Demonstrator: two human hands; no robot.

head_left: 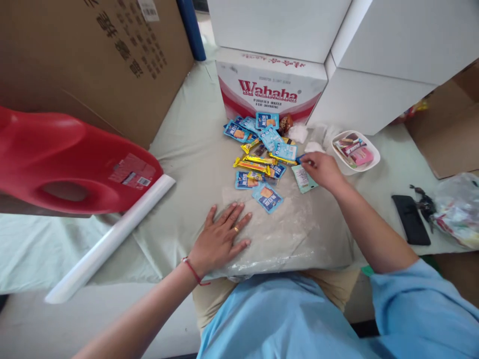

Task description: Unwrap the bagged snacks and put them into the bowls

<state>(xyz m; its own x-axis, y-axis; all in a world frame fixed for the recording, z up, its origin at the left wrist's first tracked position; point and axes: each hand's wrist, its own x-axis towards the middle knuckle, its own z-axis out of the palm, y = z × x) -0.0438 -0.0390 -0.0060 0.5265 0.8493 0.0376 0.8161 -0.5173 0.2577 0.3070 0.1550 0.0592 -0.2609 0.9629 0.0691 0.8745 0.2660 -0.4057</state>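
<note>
My left hand (223, 233) lies flat with fingers spread on a sheet of clear plastic (288, 239) over the tablecloth. Near the right edge of a snack pile, my right hand (320, 168) pinches the edge of a small blue snack packet (299, 159), mostly hidden by the fingers. Just below those fingers rests a pale green packet (304, 179). The pile holds several blue snack packets (270, 137) and yellow-wrapped bars (252, 166). One blue packet (268, 197) lies closest to my left hand.
A white tub (375, 158) with wrapped snacks stands right of my right hand. Behind the pile are a Wahaha carton (271, 92) and white boxes. Leftward are a red jug (75, 154), a white roll (112, 239) and a cardboard box (93, 60). A black phone (410, 219) lies right.
</note>
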